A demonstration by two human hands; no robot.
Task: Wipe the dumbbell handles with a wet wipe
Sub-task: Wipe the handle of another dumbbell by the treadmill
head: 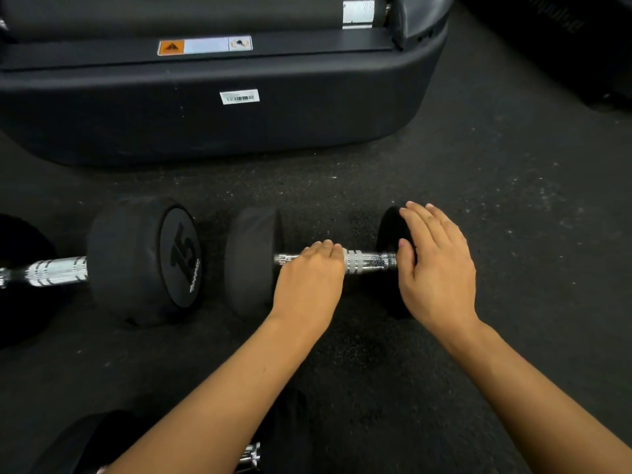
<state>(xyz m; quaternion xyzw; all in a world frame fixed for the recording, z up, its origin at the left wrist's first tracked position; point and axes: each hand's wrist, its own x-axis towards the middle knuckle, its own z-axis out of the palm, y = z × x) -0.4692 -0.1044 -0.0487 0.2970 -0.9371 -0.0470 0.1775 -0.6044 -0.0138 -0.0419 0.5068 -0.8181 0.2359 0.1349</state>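
Note:
A small black dumbbell lies on the floor with its chrome handle (371,261) running left to right between two rubber heads (251,261). My left hand (309,280) lies over the left half of that handle, fingers curled over the top. No wipe shows under it. My right hand (436,268) rests flat against the right head, fingers spread. A bigger dumbbell marked 15 (143,260) lies to the left, its chrome handle (56,271) pointing left.
The black base of a gym machine (219,107) stands just behind the dumbbells. Under my left forearm at the bottom lies a third dumbbell (89,443). The floor is dark speckled rubber (513,206).

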